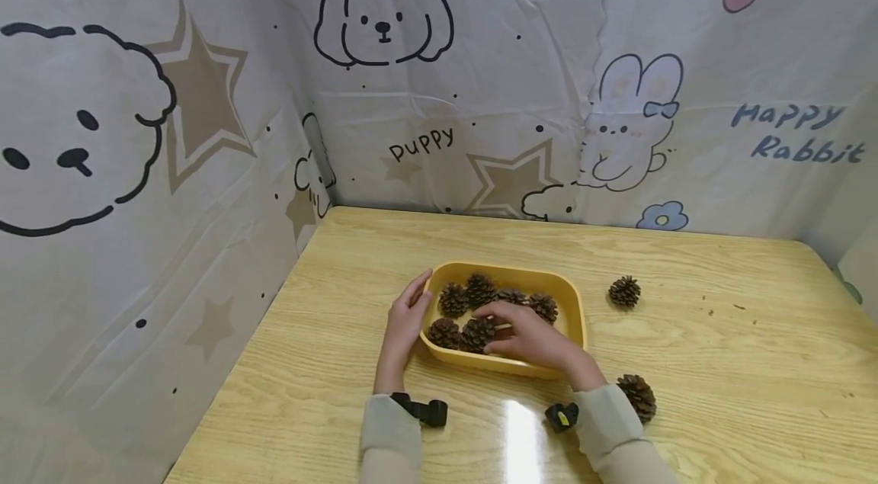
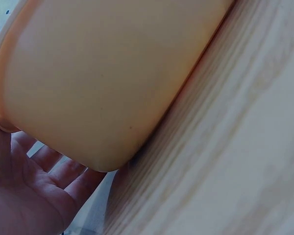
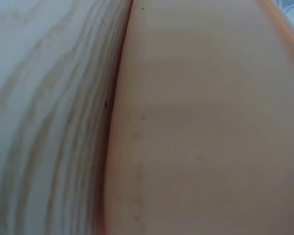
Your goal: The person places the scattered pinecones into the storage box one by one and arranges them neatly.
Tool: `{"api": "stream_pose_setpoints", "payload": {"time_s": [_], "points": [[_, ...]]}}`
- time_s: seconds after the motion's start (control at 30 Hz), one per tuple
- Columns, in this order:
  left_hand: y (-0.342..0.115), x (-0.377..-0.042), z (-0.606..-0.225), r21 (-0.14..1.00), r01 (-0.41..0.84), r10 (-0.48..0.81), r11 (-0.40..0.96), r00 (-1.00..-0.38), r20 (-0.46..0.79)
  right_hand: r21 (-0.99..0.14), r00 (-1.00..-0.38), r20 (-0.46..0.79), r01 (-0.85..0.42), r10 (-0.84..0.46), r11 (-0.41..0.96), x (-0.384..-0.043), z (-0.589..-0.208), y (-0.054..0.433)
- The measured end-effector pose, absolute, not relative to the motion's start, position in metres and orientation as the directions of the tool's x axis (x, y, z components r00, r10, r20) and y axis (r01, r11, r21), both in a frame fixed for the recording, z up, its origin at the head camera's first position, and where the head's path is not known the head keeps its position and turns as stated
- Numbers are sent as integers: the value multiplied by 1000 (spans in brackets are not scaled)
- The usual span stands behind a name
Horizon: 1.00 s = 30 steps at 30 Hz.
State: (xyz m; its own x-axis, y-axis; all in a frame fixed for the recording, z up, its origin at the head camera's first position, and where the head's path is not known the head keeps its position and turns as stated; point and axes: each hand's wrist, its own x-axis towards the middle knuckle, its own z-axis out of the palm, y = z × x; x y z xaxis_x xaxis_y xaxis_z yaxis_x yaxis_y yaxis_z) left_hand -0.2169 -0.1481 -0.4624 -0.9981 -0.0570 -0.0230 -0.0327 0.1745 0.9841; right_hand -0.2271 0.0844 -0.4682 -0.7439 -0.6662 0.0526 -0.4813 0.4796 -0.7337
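A yellow plastic tray holds several brown pine cones. My left hand holds the tray's left end, with the thumb at the rim and the fingers against the outer wall, as the left wrist view shows. Reaching in over the near side, my right hand grips a pine cone between thumb and fingers near the front of the tray. Beside that cone lies another pine cone. In the right wrist view the tray's outer wall fills most of the picture, and the right hand is out of sight.
One loose pine cone lies right of the tray on the wooden table. A second loose pine cone sits by the right sleeve, partly covered. Small dark crumbs dot the table's right side. A printed curtain stands behind and left.
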Motion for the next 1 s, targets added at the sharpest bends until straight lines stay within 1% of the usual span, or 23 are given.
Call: {"api": "stream_pose_setpoints", "payload": {"time_s": [0.3, 0.57, 0.73, 0.93, 1.0], "points": [[-146, -215, -460, 987, -20, -48, 161, -999, -12, -724, -747, 54, -486, -663, 490, -226, -468, 88], [-145, -216, -461, 986, -20, -45, 167, -999, -13, -769, -763, 34, -432, -645, 471, -224, -467, 91], [-145, -218, -463, 987, -30, -52, 161, -998, -22, -786, -783, 84, -433, -617, 442, -220, -461, 96], [-150, -235, -495, 985, -4, -78, 175, -997, 10, -792, -781, 150, -462, -607, 400, -216, -457, 106], [-152, -236, -499, 984, 1, -81, 179, -997, 15, -790, -780, 177, -477, -600, 386, -215, -458, 109]]}}
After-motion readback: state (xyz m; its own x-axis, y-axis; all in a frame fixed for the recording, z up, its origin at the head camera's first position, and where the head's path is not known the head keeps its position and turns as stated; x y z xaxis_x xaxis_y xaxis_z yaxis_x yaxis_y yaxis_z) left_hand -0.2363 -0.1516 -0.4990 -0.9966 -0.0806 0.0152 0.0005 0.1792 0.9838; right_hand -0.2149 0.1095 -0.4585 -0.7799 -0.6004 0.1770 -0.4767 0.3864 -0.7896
